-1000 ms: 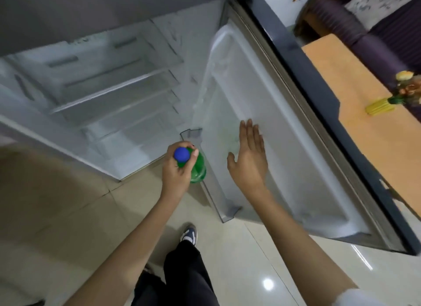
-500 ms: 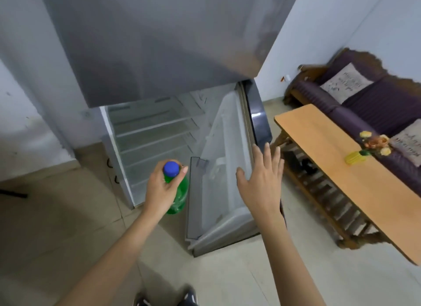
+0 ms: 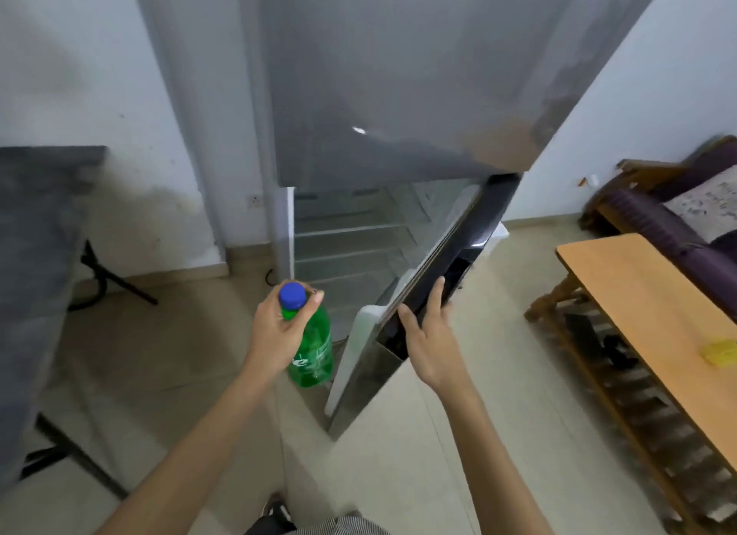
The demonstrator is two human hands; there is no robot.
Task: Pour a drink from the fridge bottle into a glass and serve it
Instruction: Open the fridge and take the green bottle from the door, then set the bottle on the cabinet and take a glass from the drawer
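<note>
Bottle [image 3: 313, 343] first: a green plastic soft-drink bottle with a blue cap [image 3: 292, 295], held upright in the left hand [image 3: 279, 331] just in front of the open fridge, above the tiled floor [image 3: 167, 379]. The left fingers [image 3: 307, 309] are clamped around its neck and shoulder just under the cap, and the body hangs free below the hand. It looks well filled, so I judge it fairly heavy for a neck grip, and the thin plastic wall would likely give if squeezed hard. If it comes cold from the fridge it may be damp and slippery; a firmer hold for pouring would be around the middle of the body, with the other hand free for the cap.

Just to the right, the right hand [image 3: 428, 335] is on the edge of the lower fridge door [image 3: 446, 263], its fingers [image 3: 434, 295] curled over the dark outer face and the thumb on the near side, closed on the door edge. The door stands partly open, and closing it seems the step in hand.

Beyond it the fridge shelves [image 3: 351, 231] look bare. A wooden table [image 3: 654, 307] stands to the right, well apart from the bottle, with a purple sofa [image 3: 658, 219] behind. No glass is in view.
</note>
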